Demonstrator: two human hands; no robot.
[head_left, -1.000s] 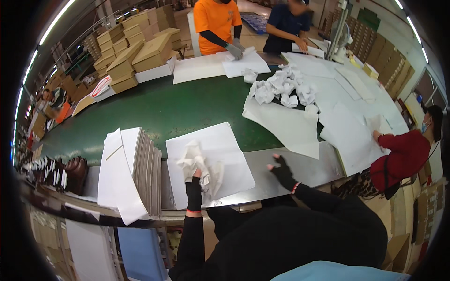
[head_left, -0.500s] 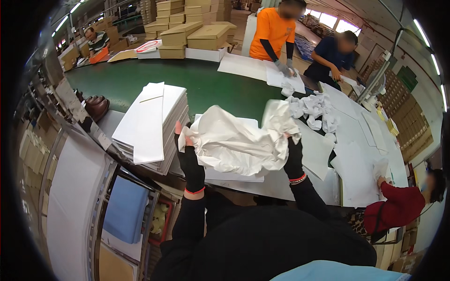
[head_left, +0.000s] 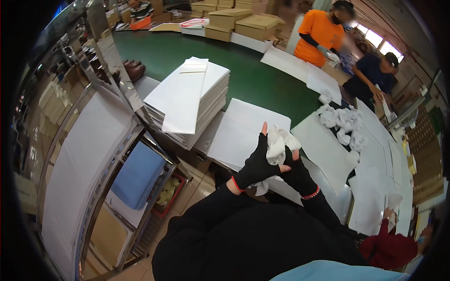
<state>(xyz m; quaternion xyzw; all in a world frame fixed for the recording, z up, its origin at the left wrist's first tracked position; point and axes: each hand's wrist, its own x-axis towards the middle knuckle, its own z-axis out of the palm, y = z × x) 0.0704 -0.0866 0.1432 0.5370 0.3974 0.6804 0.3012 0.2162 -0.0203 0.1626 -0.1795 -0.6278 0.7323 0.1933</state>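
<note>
A sheet of thin white paper (head_left: 280, 144) is crumpled into a small bundle between my two hands. My left hand (head_left: 255, 164), in a black fingerless glove, presses the bundle from the left with its fingers curled and partly hidden. On the other side my right hand (head_left: 299, 174), gloved the same way, is closed round the bundle. A loose end of the paper hangs below the hands. Just beyond them lie flat white sheets (head_left: 236, 126) on the work table. Left of these stands a tall stack of white paper (head_left: 180, 105) with a thin tan strip across its top.
A pile of crumpled paper balls (head_left: 344, 122) lies to the right, beside more flat sheets (head_left: 323, 147). Beyond runs a green belt (head_left: 168, 51) with tan boxes (head_left: 255, 25) behind. A metal rack (head_left: 140, 173) stands close on my left. Several people work around the table.
The paper, spread wide between my hands before, is now squeezed into a small bundle. My hands have come together and nearer my body. The view has turned left.
</note>
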